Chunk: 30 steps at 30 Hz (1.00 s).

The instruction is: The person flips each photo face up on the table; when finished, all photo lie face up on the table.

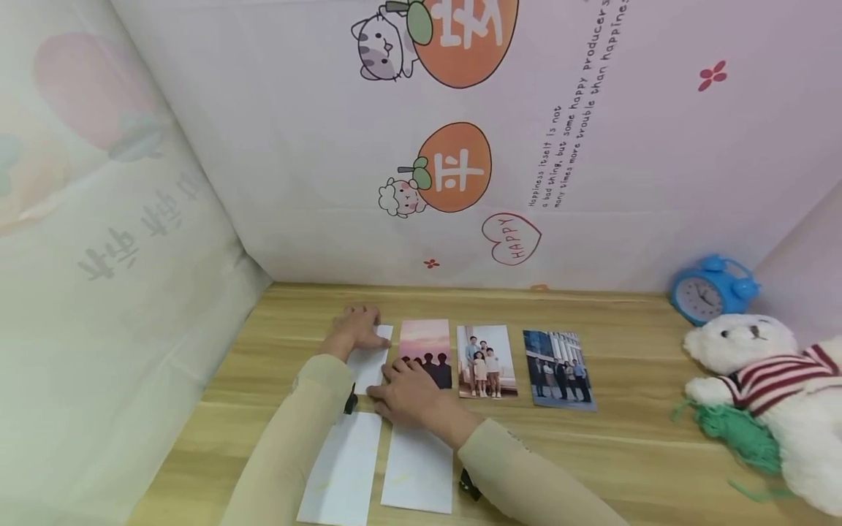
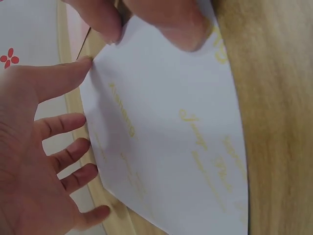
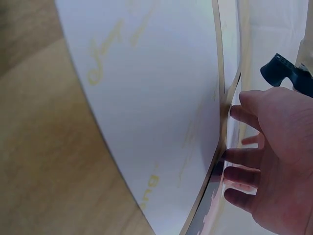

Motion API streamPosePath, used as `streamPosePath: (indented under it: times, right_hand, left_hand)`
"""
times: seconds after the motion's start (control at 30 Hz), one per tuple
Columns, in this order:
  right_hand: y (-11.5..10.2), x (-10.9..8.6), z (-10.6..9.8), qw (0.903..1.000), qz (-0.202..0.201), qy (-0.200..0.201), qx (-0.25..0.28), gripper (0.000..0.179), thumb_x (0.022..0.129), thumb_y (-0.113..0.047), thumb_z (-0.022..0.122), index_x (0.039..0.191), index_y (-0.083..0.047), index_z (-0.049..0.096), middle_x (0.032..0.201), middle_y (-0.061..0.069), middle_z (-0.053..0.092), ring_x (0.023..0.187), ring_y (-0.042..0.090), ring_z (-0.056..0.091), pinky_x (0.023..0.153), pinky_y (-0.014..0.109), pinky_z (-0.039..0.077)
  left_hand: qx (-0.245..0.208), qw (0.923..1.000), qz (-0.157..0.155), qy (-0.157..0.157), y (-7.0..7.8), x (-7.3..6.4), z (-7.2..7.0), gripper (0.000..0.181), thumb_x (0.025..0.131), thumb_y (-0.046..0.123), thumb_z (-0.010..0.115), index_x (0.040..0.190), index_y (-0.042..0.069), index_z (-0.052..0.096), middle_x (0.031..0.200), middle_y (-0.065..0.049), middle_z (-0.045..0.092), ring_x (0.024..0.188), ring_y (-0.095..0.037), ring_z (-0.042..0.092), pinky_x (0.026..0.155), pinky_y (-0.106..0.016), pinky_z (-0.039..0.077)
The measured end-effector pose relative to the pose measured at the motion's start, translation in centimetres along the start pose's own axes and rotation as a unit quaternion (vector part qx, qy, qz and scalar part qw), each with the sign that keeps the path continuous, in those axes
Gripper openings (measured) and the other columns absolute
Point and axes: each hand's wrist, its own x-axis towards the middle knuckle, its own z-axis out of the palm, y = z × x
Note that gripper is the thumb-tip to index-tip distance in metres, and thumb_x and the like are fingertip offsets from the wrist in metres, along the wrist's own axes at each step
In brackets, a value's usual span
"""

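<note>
A photo print (image 1: 371, 369) lies face down in the back row, its white back up. My left hand (image 1: 358, 329) is at its far end, and in the left wrist view the fingers (image 2: 73, 152) are spread along its edge with the thumb touching near a corner. My right hand (image 1: 408, 391) reaches over the sunset photo (image 1: 424, 340), its thumb at the near right of the face-down print. Two more face-down prints, a left one (image 1: 342, 467) and a right one (image 1: 421, 475), lie in front, partly under my forearms. Yellow lettering marks the white backs.
A family photo (image 1: 487, 361) and a photo of people before a building (image 1: 559, 369) lie to the right. A blue alarm clock (image 1: 707, 292), a white teddy bear (image 1: 750, 340) and green yarn (image 1: 737, 435) are at the far right. A printed cloth backdrop (image 1: 316, 183) borders the wooden table (image 1: 631, 438).
</note>
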Motion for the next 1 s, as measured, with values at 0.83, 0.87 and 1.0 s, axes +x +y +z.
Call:
streamPosePath:
  times: [0.83, 0.87, 1.0]
  right_hand:
    - [0.2, 0.1, 0.0, 0.9994, 0.023, -0.001, 0.027, 0.043, 0.107, -0.042, 0.05, 0.15, -0.04, 0.054, 0.161, 0.007, 0.051, 0.151, 0.025, 0.046, 0.126, 0.044, 0.037]
    - [0.2, 0.1, 0.0, 0.9994, 0.023, 0.001, 0.027, 0.043, 0.107, -0.042, 0.05, 0.15, -0.039, 0.054, 0.16, 0.007, 0.051, 0.15, 0.025, 0.047, 0.126, 0.044, 0.037]
    - [0.2, 0.2, 0.0, 0.9996, 0.019, 0.003, 0.022, 0.043, 0.107, -0.042, 0.05, 0.149, -0.039, 0.055, 0.16, 0.007, 0.052, 0.15, 0.025, 0.047, 0.125, 0.044, 0.038]
  left_hand:
    - [-0.04, 0.9975, -0.032, 0.048, 1.9, 0.2, -0.7, 0.04, 0.089, 0.022, 0.062, 0.123, 0.0, 0.062, 0.123, -0.022, 0.066, 0.109, -0.038, 0.063, 0.087, -0.052, 0.056]
    - [-0.035, 0.9975, -0.032, 0.053, 1.9, 0.3, -0.7, 0.032, 0.09, 0.02, 0.062, 0.115, 0.0, 0.063, 0.115, -0.02, 0.068, 0.098, -0.034, 0.063, 0.081, -0.047, 0.056]
    - [-0.025, 0.9966, -0.065, 0.043, 1.9, 0.2, -0.8, 0.026, 0.089, 0.024, 0.066, 0.107, 0.005, 0.064, 0.11, -0.015, 0.066, 0.091, -0.028, 0.057, 0.075, -0.045, 0.054]
